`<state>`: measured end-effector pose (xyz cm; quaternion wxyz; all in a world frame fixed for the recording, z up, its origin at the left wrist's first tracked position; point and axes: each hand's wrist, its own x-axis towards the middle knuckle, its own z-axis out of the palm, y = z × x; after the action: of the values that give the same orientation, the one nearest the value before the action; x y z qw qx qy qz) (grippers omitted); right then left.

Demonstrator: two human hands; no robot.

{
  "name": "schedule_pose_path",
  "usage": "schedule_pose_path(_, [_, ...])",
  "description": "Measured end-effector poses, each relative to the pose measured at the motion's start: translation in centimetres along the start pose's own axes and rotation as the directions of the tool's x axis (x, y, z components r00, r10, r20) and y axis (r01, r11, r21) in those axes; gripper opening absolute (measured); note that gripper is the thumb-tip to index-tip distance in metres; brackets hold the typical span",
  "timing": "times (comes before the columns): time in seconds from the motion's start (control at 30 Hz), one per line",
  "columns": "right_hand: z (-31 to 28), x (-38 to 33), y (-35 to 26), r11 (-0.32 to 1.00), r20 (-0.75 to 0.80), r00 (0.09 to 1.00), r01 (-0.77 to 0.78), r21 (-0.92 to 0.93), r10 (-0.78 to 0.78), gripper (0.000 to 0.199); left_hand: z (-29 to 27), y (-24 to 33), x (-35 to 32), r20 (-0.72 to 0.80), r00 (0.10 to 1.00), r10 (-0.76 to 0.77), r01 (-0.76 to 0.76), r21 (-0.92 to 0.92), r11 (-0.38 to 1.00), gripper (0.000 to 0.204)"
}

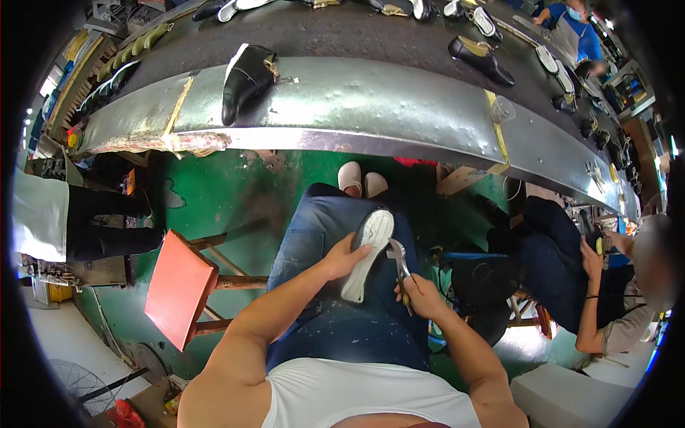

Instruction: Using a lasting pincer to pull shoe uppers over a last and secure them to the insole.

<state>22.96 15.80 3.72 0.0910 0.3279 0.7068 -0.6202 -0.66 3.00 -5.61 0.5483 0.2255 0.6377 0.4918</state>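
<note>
In my lap lies a shoe (376, 232) with its white sole turned up and a dark edge showing round the toe. My left hand (342, 258) grips it from the left side, thumb across the sole. My right hand (422, 295) is closed on the handles of a pair of metal pincers (398, 255). Their head is close to the shoe's right edge; whether they touch it I cannot tell. The shoe's underside is hidden against my dark blue trousers.
Ahead runs a metal-edged workbench (335, 93) with a black shoe (246, 80) near its edge and another (481, 60) farther right. Left of me stands a red-topped stool (182, 289). A seated co-worker (599, 285) works at the right; another person (50, 217) stands left.
</note>
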Motion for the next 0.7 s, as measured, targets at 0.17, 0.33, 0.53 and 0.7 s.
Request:
schedule_pose_path(0.17, [-1.2,0.7,-0.2,0.993,-0.085,0.995,0.062,0.101,-0.054,0.040,-1.9,5.8,-1.2,0.087,0.995,-0.043,0.069,-0.327,0.943,0.049])
schedule_pose_path(0.33, [-7.1,2.3,-7.3,0.956,-0.239,0.925,0.281,-0.088,-0.294,0.030,-6.3,18.0,-4.1,0.037,0.975,0.218,-0.205,-0.224,0.953,0.052])
schedule_pose_path(0.53, [-15.7,9.5,-17.1,0.560,-0.225,0.647,0.373,-0.740,-0.729,0.038,-12.2,35.8,1.1,-0.117,0.916,0.383,-0.349,0.236,0.907,0.063])
schedule_pose_path(0.7, [-20.1,16.9,-22.7,0.445,-0.199,0.594,0.301,-0.843,-0.779,0.039,-17.2,46.8,11.9,-0.077,0.875,0.478,-0.157,0.889,0.431,0.070])
